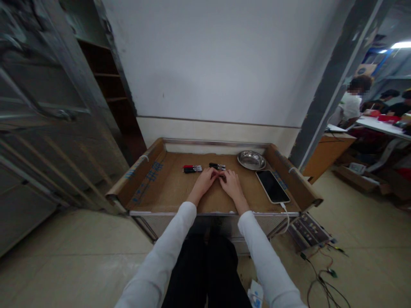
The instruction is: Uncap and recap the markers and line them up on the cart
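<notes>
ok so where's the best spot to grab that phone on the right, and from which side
Probably by its two long edges near the middle, coming from above. The phone lies flat, screen up, on the cardboard tray, so only the thin edges offer a hold. A cable plugs into its near end; best avoid that end. The right hand is nearest.

Dim even indoor light; soft focus; strong wide-angle bending at edges.
</notes>
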`<move>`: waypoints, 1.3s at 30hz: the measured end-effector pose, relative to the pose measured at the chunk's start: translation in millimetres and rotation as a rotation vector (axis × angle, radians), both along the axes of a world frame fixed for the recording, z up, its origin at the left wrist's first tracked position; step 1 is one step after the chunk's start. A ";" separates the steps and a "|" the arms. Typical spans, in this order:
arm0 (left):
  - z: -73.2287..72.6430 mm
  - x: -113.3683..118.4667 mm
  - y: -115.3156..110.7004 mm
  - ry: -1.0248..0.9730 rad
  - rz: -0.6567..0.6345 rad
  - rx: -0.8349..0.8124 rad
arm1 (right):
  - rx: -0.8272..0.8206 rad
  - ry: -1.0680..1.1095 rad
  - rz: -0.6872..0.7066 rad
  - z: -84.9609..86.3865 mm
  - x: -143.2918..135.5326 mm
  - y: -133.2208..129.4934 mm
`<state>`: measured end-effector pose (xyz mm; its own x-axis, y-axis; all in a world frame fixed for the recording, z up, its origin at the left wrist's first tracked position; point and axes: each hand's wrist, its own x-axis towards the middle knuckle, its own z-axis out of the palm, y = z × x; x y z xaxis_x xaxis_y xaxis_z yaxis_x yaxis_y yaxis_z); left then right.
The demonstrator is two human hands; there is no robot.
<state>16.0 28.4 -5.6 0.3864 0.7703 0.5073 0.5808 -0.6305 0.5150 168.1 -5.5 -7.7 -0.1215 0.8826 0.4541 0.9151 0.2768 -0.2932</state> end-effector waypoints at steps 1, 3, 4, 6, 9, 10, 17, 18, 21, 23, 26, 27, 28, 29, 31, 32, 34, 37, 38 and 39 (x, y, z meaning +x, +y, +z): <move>1.2 0.3 -1.8 -0.009 -0.007 0.000 | 0.005 -0.003 0.011 -0.5 0.2 0.2; 3.6 1.0 -6.0 0.001 -0.024 0.007 | 0.018 -0.006 0.014 -0.9 0.9 0.0; 4.8 1.5 -8.1 0.012 -0.029 0.011 | 0.028 -0.002 0.008 -0.9 1.4 -0.4; 6.5 2.4 -11.2 0.022 -0.014 0.030 | 0.057 0.023 -0.005 -0.3 2.6 -1.9; 6.7 3.6 -12.0 0.087 0.038 0.066 | 0.113 0.091 -0.038 1.7 4.2 -5.1; 6.2 4.0 -11.7 0.138 0.052 0.067 | 0.130 0.115 -0.055 2.5 4.7 -6.2; 7.1 5.2 -17.6 0.320 0.154 0.066 | 0.151 0.177 -0.178 5.8 6.3 -11.4; 8.2 4.9 -19.4 0.325 0.172 0.075 | 0.142 0.174 -0.197 5.4 6.4 -11.7; 10.6 4.1 -23.2 0.323 0.208 0.086 | 0.088 0.150 -0.253 3.5 6.6 -11.6; 10.9 3.4 -23.8 0.301 0.199 0.092 | 0.046 0.122 -0.280 2.3 6.3 -11.4; 9.7 2.2 -22.8 0.262 0.166 0.091 | 0.025 0.076 -0.272 1.6 5.2 -11.3; 9.2 1.8 -22.2 0.250 0.160 0.092 | 0.027 0.067 -0.260 1.7 4.9 -11.3; 8.6 1.6 -21.5 0.237 0.158 0.099 | 0.031 0.063 -0.247 1.8 4.8 -11.4; 8.2 1.5 -20.9 0.226 0.154 0.109 | 0.036 0.063 -0.233 2.0 4.7 -11.5; 7.4 1.7 -20.0 0.210 0.141 0.139 | 0.043 0.079 -0.216 2.6 5.0 -11.8; 7.2 1.9 -19.7 0.202 0.131 0.154 | 0.047 0.093 -0.207 3.2 5.0 -12.1; 7.2 2.0 -19.9 0.184 0.112 0.176 | 0.062 0.141 -0.157 5.3 4.4 -13.0; 9.3 0.5 -23.2 0.126 0.136 0.171 | 0.096 0.253 0.095 10.9 1.3 -15.4; 10.7 -0.7 -25.4 0.096 0.163 0.165 | 0.103 0.286 0.192 12.9 0.0 -16.1; 12.6 -2.2 -28.2 0.063 0.202 0.161 | 0.108 0.308 0.262 14.4 -1.3 -16.5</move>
<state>13.9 0.2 6.9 0.2678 0.7464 0.6092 0.7308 -0.5694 0.3764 166.8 -22.0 6.7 -0.1792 0.7851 0.5928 0.6837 0.5327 -0.4988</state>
